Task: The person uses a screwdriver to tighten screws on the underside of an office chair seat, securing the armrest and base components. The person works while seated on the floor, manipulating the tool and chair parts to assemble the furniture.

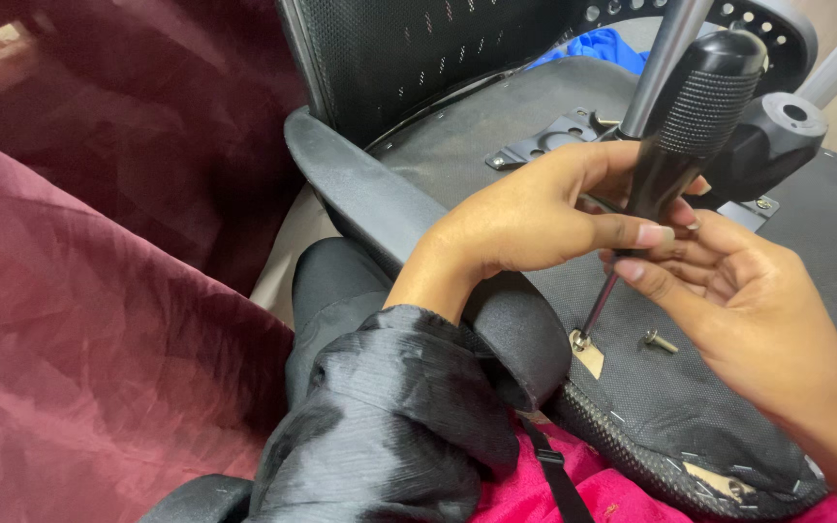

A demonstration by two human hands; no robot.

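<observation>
A black-handled screwdriver (pixel 692 126) stands nearly upright over the underside of an office chair seat (pixel 496 126). Its tip rests on a screw (pixel 581 340) set in a small torn patch of the seat's fabric. My left hand (pixel 525 218) wraps around the lower handle from the left, thumb across the front. My right hand (pixel 728 291) pinches the handle's base and shaft from the right. A loose screw (pixel 661 341) lies on the fabric just right of the tip. The black armrest (pixel 409 232) runs under my left wrist.
A maroon cloth (pixel 79 320) fills the left side. The chair's mesh back (pixel 409 48) and metal gas-lift column (pixel 666 58) rise behind the hands. A metal bracket (pixel 544 145) is bolted to the seat. Pink fabric (pixel 612 489) lies at the bottom, blue cloth (pixel 598 44) beyond.
</observation>
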